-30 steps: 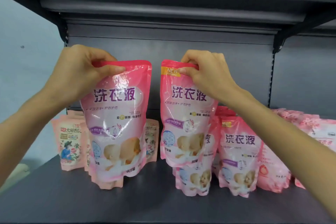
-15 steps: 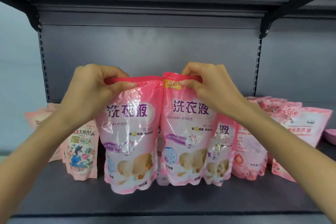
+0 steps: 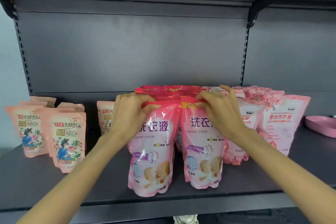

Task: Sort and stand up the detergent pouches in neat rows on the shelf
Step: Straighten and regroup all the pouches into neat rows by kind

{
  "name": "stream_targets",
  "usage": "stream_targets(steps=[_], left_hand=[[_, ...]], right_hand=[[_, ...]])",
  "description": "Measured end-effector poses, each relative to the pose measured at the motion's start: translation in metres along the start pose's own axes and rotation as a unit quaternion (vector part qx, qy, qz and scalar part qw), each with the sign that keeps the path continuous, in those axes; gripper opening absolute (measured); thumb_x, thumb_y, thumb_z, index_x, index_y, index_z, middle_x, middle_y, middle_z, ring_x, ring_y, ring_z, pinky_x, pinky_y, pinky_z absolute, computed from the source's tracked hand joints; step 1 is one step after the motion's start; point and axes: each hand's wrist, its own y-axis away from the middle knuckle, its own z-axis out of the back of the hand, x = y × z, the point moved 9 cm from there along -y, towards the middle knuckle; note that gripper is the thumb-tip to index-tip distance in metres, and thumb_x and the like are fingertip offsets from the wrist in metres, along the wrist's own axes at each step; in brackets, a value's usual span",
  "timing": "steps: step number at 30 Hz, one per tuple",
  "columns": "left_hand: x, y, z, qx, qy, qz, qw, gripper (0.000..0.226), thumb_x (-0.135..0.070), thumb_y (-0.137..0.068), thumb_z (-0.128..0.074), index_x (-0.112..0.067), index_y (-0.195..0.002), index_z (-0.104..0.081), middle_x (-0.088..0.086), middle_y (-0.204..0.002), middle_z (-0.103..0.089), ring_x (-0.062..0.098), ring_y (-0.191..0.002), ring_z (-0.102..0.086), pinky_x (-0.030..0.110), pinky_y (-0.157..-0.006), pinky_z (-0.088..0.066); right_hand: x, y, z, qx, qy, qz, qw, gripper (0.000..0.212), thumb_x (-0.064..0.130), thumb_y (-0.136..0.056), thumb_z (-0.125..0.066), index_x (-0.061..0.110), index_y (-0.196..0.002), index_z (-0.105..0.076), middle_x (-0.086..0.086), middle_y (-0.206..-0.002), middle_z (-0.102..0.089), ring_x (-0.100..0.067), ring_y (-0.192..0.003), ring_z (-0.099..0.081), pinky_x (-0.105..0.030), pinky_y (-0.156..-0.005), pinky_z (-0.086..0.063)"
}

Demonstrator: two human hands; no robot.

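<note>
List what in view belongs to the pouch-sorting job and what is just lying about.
Part of the job:
- left hand, pinching the top of the left pink pouch
- right hand, pinching the top of the right pink pouch
- pink pouches behind
- peach floral pouches, on the left
- pale pink pouches, on the right
- shelf

Lying about:
- pink dish, at the shelf's far right

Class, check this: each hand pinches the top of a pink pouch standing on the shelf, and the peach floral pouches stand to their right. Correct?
No: the head view shows the peach floral pouches to their left, not right. The left hand pinches the left pink pouch, the right hand the right pink pouch, both standing on the shelf.
</note>
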Motion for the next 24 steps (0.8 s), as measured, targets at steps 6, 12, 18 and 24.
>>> stream_targets(steps=[6,12,18,24], left_hand=[[-0.008,0.015,0.001,-0.093,-0.072,-0.033,0.992,0.021,-0.039,-0.08,-0.06,-0.022,-0.08,-0.072,-0.012,-0.078,-0.07,0.006,-0.071,-0.042,0.026,-0.081,-0.026],[-0.014,0.031,0.001,-0.128,-0.139,-0.049,0.981,0.016,-0.033,-0.088,-0.059,-0.02,-0.083,-0.067,-0.009,-0.085,-0.066,0.01,-0.084,-0.042,0.028,-0.086,-0.023],[-0.02,0.046,-0.002,-0.148,-0.196,-0.058,0.968,0.022,-0.023,-0.089,-0.058,-0.013,-0.108,-0.062,0.005,-0.114,-0.061,0.019,-0.108,-0.041,0.039,-0.106,-0.014],[-0.012,0.086,-0.033,-0.109,-0.229,-0.012,0.967,0.056,-0.04,-0.097,-0.035,-0.011,-0.143,-0.021,0.016,-0.146,-0.017,0.033,-0.137,-0.015,0.051,-0.112,-0.005]], right_hand=[[0.011,0.017,-0.003,-0.111,0.046,0.019,0.993,0.011,0.02,-0.089,-0.058,0.016,-0.083,-0.067,0.008,-0.075,-0.068,-0.02,-0.07,-0.059,-0.041,-0.104,-0.022],[0.021,0.027,-0.002,-0.165,0.08,0.019,0.983,0.021,0.03,-0.095,-0.05,0.017,-0.09,-0.066,0.007,-0.089,-0.067,-0.015,-0.086,-0.051,-0.047,-0.107,-0.019],[0.022,0.036,-0.005,-0.171,0.098,-0.01,0.98,0.025,0.036,-0.097,-0.043,0.019,-0.108,-0.059,-0.001,-0.118,-0.061,-0.016,-0.112,-0.045,-0.051,-0.108,-0.012],[0.023,0.077,-0.024,-0.106,0.14,-0.064,0.982,0.054,0.039,-0.093,-0.047,0.024,-0.142,-0.029,-0.009,-0.149,-0.019,-0.026,-0.14,-0.016,-0.055,-0.11,-0.005]])
